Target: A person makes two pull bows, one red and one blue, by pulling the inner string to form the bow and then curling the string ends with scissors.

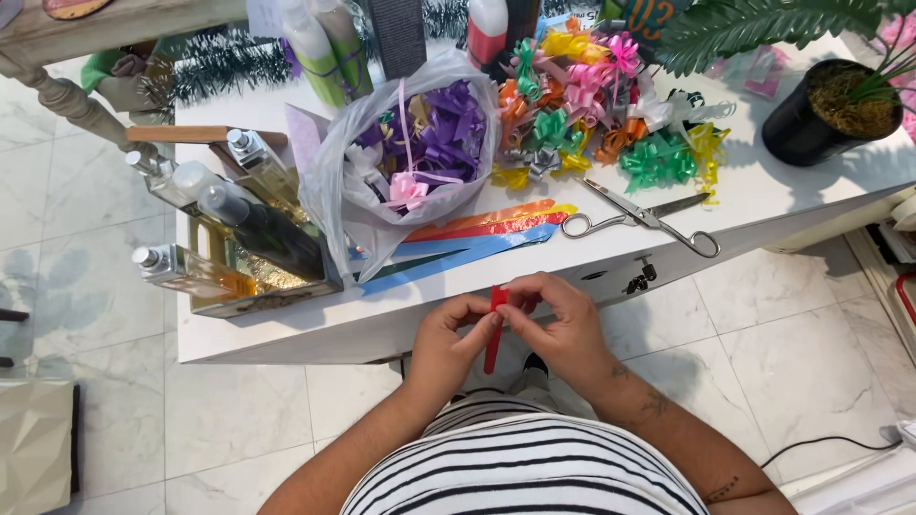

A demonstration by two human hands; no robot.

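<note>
Head view, looking down: both my hands meet just off the near desk edge, above my lap and striped shirt. My left hand and right hand each pinch the red ribbon, grip pressed together on its upper end, where it seems to be folded over; the rest hangs straight down between my wrists. I judge it light, thin and springy, slick on its glossy face, so it would slide unless pinched flat across its width, and it would crease if squeezed hard. Best hold is near the fold, thumb and forefinger on opposite faces.

Beyond my grip, on the desk, lie flat ribbon strips in red, orange, yellow and blue, with scissors just right of them, blades apart. Further left stands a tray of bottles; straight ahead sits a plastic bag of purple bows, and far right of that a pile of bows and a potted plant.

Open room is here in front of the desk, over the tiled floor; the desk edge is close ahead of my knuckles.
</note>
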